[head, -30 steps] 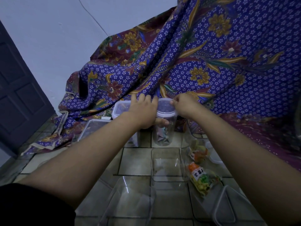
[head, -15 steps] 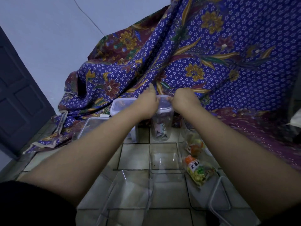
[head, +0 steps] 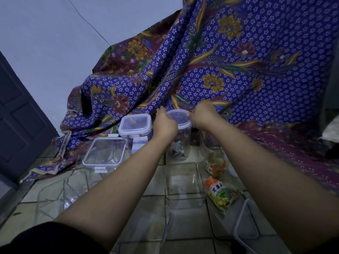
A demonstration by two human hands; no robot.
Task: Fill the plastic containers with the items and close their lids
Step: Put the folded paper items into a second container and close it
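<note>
A tall clear plastic container (head: pixel 180 143) stands on the tiled floor with folded packets inside and its round lid (head: pixel 178 117) on top. My left hand (head: pixel 165 123) grips the lid's left edge and my right hand (head: pixel 203 117) grips its right edge. Two lidded containers stand to the left: a tall square one (head: pixel 135 125) and a low one (head: pixel 105 153). Open empty clear containers (head: pixel 184 180) lie nearer to me. Snack packets (head: pixel 221 194) lie at the right.
A blue and maroon floral cloth (head: pixel 238 70) drapes over something behind the containers. A dark door (head: pixel 20 118) is at the left. A loose lid (head: pixel 245 222) lies at the lower right, and another empty container (head: pixel 60 193) at the lower left.
Both hands stay on the tall container's lid; my left hand has shifted from over the lid to its left edge. The view has tilted, showing more of the lidded containers at the left.
</note>
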